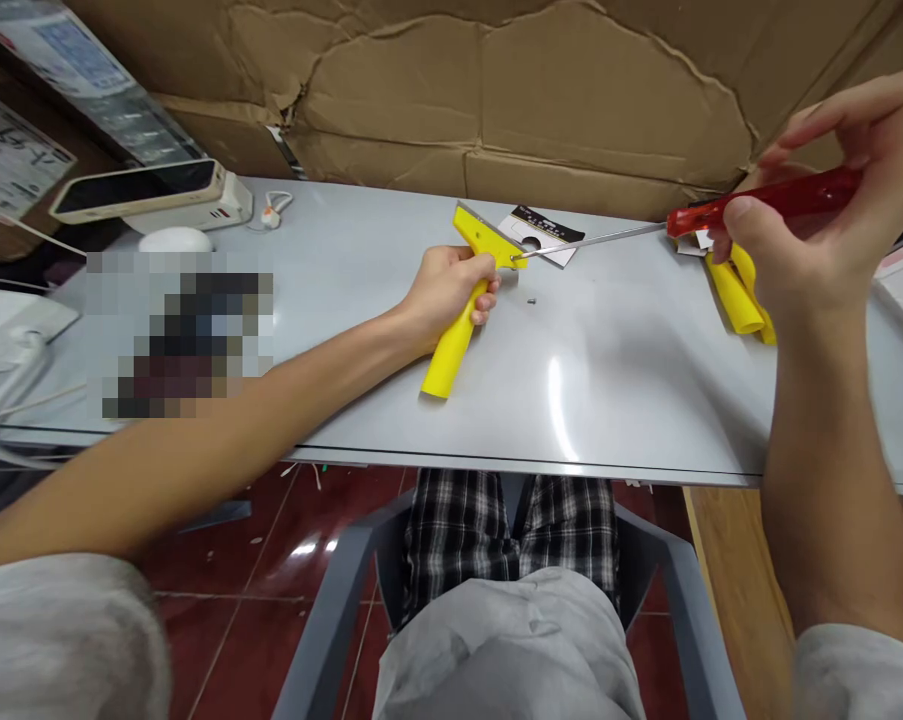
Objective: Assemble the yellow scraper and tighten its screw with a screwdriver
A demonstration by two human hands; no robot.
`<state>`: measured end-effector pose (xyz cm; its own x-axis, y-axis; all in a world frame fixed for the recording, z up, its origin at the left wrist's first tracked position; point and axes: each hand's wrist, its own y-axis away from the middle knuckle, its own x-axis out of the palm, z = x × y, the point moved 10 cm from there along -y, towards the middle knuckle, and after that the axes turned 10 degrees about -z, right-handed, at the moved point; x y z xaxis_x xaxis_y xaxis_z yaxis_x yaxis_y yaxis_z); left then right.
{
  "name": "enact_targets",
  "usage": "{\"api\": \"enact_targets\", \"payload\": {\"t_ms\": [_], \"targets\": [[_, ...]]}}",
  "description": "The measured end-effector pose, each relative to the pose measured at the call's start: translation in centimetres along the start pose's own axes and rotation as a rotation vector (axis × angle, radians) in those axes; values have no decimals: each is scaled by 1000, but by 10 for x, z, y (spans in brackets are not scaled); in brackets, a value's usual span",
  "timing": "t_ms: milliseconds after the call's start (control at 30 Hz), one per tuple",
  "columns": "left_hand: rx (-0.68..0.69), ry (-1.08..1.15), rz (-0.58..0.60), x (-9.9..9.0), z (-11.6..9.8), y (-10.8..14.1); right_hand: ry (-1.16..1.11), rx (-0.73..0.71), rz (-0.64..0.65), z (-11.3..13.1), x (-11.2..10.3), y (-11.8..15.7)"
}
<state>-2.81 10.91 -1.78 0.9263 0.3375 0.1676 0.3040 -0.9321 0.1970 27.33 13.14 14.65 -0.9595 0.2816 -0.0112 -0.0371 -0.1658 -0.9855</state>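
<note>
- Pixelation masks a dark object beside my left forearm; the view's edge clips my right hand.
- My left hand wraps the yellow scraper, covering mid-handle, over the desk.
- It looks T-shaped, bright, metal-edged.
- My right hand grasps a red screwdriver, tip at the scraper's head; I cannot tell if it's seated.

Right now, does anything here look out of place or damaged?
What looks like a tiny screw lies loose, fastened to nothing, on the tabletop near the yellow scraper; the cardboard behind looks creased and torn.
</note>
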Motion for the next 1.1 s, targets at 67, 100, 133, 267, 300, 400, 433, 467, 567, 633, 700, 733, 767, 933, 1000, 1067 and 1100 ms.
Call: {"api": "enact_targets", "payload": {"t_ms": [67,100,133,267,300,400,433,467,567,633,700,733,767,933,1000,1067,1100], "targets": [[3,5,1,0,0,0,-35,54,-25,0,2,-1],[5,7,3,0,0,-1,-34,62,-47,2,2,-1],[8,7,6,0,1,-1,-32,57,-74,5,2,-2],[10,-2,12,-1,1,-2,-6,33,-143,17,1,0],[7,-4,13,-1,1,-1,2,46,-143,18,2,1],[0,-1,12,-1,0,0,4,100,-155,16,3,3],[-5,2,9,-1,0,0,0,106,-176,15,1,2],[-11,5,7,-1,0,0,0,104,-190,15,0,2],[-22,12,2,0,0,1,9,88,-211,13,-3,1],[-24,16,-2,0,0,1,23,104,-191,10,-2,1],[-30,17,-3,0,0,2,18,122,-171,8,-1,2],[-35,15,-5,-1,1,2,8,129,-159,8,0,2],[-40,13,-6,-1,1,2,-9,131,-153,9,1,3],[-40,7,3,-1,2,2,-28,112,-134,16,3,2],[-38,7,9,-1,2,2,-13,112,-135,17,3,2],[-39,8,13,-1,2,2,1,124,-138,16,2,2],[-39,9,13,-1,2,2,12,128,-141,15,1,2]]}}
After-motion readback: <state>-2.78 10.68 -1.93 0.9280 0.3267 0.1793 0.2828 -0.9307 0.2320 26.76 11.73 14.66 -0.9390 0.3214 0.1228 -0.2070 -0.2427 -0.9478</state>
